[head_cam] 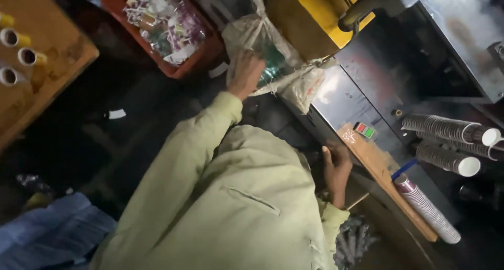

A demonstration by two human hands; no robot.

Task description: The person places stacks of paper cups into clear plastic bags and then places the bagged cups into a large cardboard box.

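My left hand [245,73] reaches forward in a pale green sleeve and grips the side of a tied clear plastic bag [294,81] that leans against a dark metal machine [346,96]; its fingertips are hidden in the plastic. Lower down, my right hand [336,170] rests with fingers loosely apart on the machine's near edge. It lies beside a wooden strip [378,165] and holds nothing. My jacket fills the lower middle of the view.
A red crate [207,52] of coloured paper scraps stands behind the bag. Stacks of paper cups [446,128] lie on the right, with another stack [428,209] below. A red and green switch [365,130] sits on the machine. A wooden table [47,75] with rolls is at left.
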